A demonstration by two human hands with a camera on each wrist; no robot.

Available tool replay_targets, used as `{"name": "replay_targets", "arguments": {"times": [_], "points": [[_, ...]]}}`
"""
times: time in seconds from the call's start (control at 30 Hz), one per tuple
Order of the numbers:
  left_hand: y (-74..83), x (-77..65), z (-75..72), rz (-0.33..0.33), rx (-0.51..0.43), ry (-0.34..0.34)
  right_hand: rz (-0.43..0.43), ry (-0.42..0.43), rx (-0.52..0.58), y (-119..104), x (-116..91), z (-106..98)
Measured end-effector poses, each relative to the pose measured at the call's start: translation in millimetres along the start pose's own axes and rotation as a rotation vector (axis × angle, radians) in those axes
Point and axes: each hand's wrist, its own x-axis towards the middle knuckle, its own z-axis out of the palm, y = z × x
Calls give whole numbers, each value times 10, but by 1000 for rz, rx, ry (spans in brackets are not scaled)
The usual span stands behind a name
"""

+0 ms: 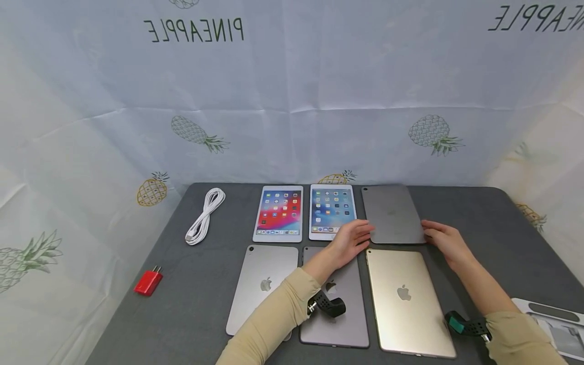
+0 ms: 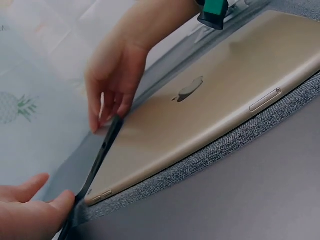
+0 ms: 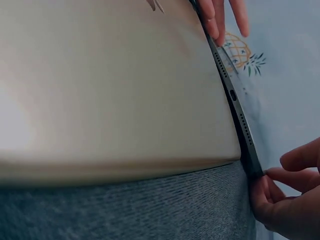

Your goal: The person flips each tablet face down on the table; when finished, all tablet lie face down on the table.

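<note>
A dark grey tablet (image 1: pixel 393 215) lies back up at the far right of the tablet rows. My left hand (image 1: pixel 350 242) holds its left edge near the front corner. At the opposite front corner, my right hand (image 1: pixel 446 244) grips the edge between thumb and fingers. From the right wrist, the tablet's port edge (image 3: pixel 232 95) runs between my left hand (image 3: pixel 220 17) and right hand (image 3: pixel 295 200). Just in front lies a gold tablet (image 1: pixel 410 309), also back up. Beneath my left forearm is a grey tablet (image 1: pixel 337 324), partly hidden.
Two white-framed tablets with lit screens, one red (image 1: pixel 279 213) and one blue (image 1: pixel 331 208), lie left of the dark one. A silver tablet (image 1: pixel 260 289) is in front. Farther left are a coiled white cable (image 1: pixel 205 215) and a red plug (image 1: pixel 148 282). A white item (image 1: pixel 558 327) sits at right.
</note>
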Motion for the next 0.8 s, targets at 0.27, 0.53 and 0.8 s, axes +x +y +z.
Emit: {"name": "replay_targets", "arguments": {"times": [0.27, 0.53, 0.8], "points": [[11, -22, -19, -10, 1, -14, -15, 1, -206, -84, -43, 37], [132, -126, -93, 29, 111, 44, -94, 38, -343, -257, -27, 189], [372, -291, -333, 263, 341, 247, -186, 43, -156, -569, -35, 626]]}}
